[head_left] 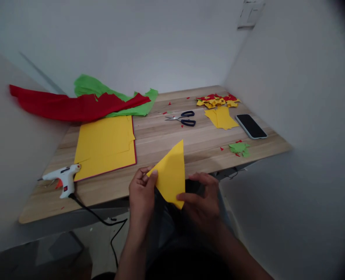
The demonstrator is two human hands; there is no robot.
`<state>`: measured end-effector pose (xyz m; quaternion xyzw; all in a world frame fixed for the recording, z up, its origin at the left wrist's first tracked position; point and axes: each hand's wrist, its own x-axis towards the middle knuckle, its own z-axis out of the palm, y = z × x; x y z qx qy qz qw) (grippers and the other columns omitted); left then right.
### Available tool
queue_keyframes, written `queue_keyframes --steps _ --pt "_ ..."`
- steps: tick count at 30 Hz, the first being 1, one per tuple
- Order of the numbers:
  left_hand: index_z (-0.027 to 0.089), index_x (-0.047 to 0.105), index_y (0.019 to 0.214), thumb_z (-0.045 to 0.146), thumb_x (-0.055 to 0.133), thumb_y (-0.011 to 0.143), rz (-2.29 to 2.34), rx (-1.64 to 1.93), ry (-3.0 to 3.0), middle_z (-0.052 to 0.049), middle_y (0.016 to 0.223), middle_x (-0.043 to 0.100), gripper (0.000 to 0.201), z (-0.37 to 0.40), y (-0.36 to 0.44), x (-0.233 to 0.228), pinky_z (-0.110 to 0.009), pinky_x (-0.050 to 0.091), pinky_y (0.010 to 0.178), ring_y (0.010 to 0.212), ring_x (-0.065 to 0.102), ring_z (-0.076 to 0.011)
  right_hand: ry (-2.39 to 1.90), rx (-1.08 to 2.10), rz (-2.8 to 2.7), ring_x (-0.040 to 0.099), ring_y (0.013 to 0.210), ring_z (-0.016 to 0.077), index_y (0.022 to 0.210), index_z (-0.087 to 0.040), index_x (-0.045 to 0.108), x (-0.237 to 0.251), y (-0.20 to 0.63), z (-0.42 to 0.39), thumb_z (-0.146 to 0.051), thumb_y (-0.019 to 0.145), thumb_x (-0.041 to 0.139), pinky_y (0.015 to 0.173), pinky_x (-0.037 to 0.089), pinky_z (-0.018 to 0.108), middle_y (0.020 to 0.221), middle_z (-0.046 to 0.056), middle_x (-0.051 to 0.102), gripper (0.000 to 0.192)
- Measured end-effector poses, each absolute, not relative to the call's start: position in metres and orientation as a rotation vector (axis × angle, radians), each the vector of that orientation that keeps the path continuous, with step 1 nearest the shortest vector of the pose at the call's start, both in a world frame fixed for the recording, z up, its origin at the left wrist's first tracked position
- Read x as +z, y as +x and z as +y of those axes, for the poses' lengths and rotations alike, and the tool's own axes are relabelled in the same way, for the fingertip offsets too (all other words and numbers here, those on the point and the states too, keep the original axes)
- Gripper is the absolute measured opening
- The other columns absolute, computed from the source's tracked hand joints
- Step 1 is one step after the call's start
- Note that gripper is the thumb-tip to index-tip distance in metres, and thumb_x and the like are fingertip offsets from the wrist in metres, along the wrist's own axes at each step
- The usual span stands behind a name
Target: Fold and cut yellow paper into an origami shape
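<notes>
A yellow paper triangle (172, 173) is held up just in front of the near edge of the wooden table (161, 138), over my lap. My left hand (142, 192) pinches its left corner between thumb and fingers. My right hand (203, 198) grips the bottom corner from the right side. The paper looks folded into a triangle with its long tip pointing up over the table.
On the table lie stacked yellow sheets (105, 146), red paper (73, 105) and green paper (108, 93) at the back left, a white glue gun (64, 178) with a black cord, scissors (184, 118), yellow squares (221, 117), red and yellow scraps (217, 100), green scraps (240, 148), a phone (251, 126).
</notes>
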<state>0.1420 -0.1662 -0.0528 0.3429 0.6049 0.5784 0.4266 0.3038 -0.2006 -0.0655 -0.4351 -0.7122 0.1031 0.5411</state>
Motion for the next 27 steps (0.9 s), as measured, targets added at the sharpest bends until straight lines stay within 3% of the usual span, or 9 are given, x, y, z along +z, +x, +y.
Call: queue_keyframes --steps 3,5,9,13,21,27 --pt "0.025 0.068 0.112 0.035 0.074 0.077 1.666 1.477 1.220 -0.008 0.127 0.066 0.036 -0.183 0.137 -0.033 -0.034 0.045 0.098 0.117 0.059 -0.0225 -1.038 0.475 -1.549 0.057 0.088 0.0207 0.085 -0.025 0.067 -0.045 0.303 -0.198 -0.014 0.087 0.064 0.083 0.048 0.038 0.087 0.003 0.063 0.011" --pt "0.026 0.073 0.107 0.038 0.071 0.079 1.545 1.376 1.410 -0.007 0.117 0.071 0.031 -0.197 0.136 -0.016 -0.035 0.044 0.100 0.114 0.061 -0.0247 -1.047 0.658 -1.475 0.057 0.072 0.0159 0.079 -0.023 0.064 -0.035 0.303 -0.200 -0.017 0.088 0.063 0.069 0.046 0.031 0.073 -0.001 0.062 0.011" --pt "0.024 0.078 0.079 0.034 0.073 0.077 1.425 1.041 1.548 -0.004 0.075 0.075 0.012 -0.212 0.141 0.008 -0.026 0.050 0.064 0.069 0.066 -0.0188 -1.104 0.979 -1.334 0.052 0.058 0.0114 0.072 -0.022 0.063 -0.025 0.299 -0.209 -0.026 0.090 0.063 0.055 0.040 0.024 0.064 -0.003 0.059 0.019" --pt "0.021 0.072 0.070 0.038 0.057 0.089 1.429 0.809 1.618 0.000 0.061 0.069 0.030 -0.212 0.143 0.010 -0.022 0.040 0.051 0.055 0.057 -0.0132 -1.096 1.213 -1.197 0.051 0.057 0.0108 0.075 -0.021 0.065 -0.022 0.296 -0.210 -0.031 0.090 0.064 0.054 0.041 0.023 0.064 -0.003 0.059 0.017" --pt "0.021 0.072 0.068 0.041 0.062 0.085 1.400 0.618 1.527 0.000 0.061 0.067 0.028 -0.212 0.137 0.000 -0.020 0.038 0.048 0.056 0.056 -0.0126 -1.048 1.248 -0.837 0.047 0.053 0.0086 0.068 -0.022 0.060 -0.019 0.297 -0.192 -0.032 0.081 0.074 0.047 0.039 0.018 0.062 -0.005 0.057 0.021" --pt "0.020 0.075 0.072 0.039 0.076 0.073 1.474 1.041 1.083 -0.002 0.068 0.073 0.018 -0.214 0.137 -0.004 -0.021 0.050 0.054 0.062 0.064 -0.0147 -0.971 1.124 -0.554 0.060 0.067 0.0097 0.074 -0.024 0.064 -0.033 0.306 -0.182 -0.034 0.079 0.077 0.062 0.050 0.018 0.074 -0.004 0.068 0.018"
